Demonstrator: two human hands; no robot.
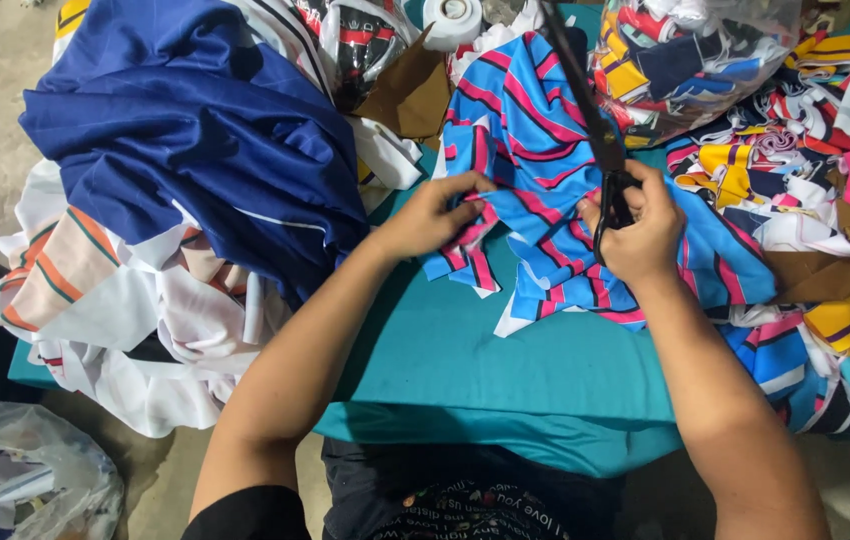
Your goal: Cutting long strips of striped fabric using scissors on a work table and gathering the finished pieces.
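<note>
Blue fabric with pink and black stripes (535,150) lies bunched on a teal-covered table (505,370), pinched at one edge by the left hand (435,215). The right hand (640,230) grips black scissors (595,130), their blades pointing away over the cloth. A dark blue garment (195,120) heaps at left; colourful offcuts (805,170) pile at right.

- One head-worn view looks steeply down from above the person's own forearms.
- It faces forward across the teal-covered desk (505,360), close enough that fabric piles overrun every edge.
</note>
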